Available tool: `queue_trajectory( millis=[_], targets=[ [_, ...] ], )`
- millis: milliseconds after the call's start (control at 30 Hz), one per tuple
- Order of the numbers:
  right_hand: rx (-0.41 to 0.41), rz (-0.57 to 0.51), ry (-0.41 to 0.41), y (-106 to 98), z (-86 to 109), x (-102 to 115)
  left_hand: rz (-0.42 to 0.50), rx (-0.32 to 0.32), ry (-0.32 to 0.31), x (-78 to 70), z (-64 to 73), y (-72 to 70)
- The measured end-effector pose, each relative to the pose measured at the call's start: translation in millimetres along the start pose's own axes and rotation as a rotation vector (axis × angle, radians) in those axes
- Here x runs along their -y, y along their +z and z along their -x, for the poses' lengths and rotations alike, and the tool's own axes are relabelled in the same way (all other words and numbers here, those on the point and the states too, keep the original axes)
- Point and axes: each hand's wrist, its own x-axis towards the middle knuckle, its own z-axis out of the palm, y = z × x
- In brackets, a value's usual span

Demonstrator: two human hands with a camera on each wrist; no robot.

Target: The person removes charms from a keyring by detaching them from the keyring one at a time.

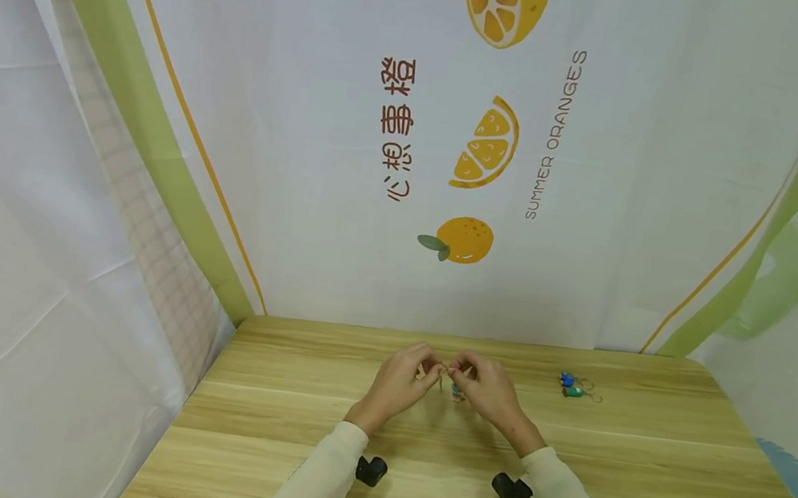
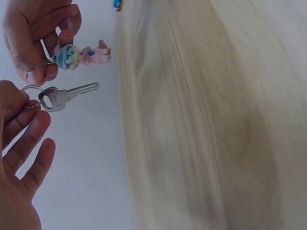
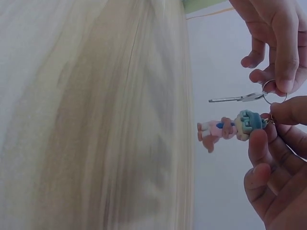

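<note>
My left hand [image 1: 398, 382] pinches a thin metal key ring [image 2: 31, 86] between thumb and finger, its other fingers spread loosely. From that ring hangs a silver key [image 2: 58, 99]. My right hand [image 1: 490, 390] meets it fingertip to fingertip, pinching the small chain at the head of a figurine charm [image 3: 232, 127]. The figurine has a light blue cap and a pink body and dangles beside the key. Ring and chain come together between the two hands, where fingertips partly hide them. Both hands are held above the far part of the wooden table.
To the right on the wooden table [image 1: 641, 483] lie a blue charm [image 1: 567, 380] and a green charm [image 1: 572, 392], each with a ring. A white cloth [image 1: 322, 146] printed with oranges hangs behind the table. Black wrist cameras sit under both sleeves.
</note>
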Motion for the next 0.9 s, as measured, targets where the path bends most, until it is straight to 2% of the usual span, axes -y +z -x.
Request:
queue_trajectory(
  millis=[300,533,667,900],
  targets=[
    [-0.008,-0.005,0.015,-1.4,0.6,-0.8,-0.013,-0.006,0.022,-0.5,-0.9,0.4],
    [-0.010,-0.044,0.033,-4.6,-0.3,1.1,0.005,0.011,-0.017,0.7,-0.3,0.7],
    [-0.015,-0.075,0.022,-6.4,-1.3,1.2,0.020,0.024,-0.034,1.2,0.0,0.0],
    [-0.034,-0.055,-0.023,-7.3,-1.3,1.4,0.024,0.039,-0.044,0.1,-0.1,-1.5]
  ],
)
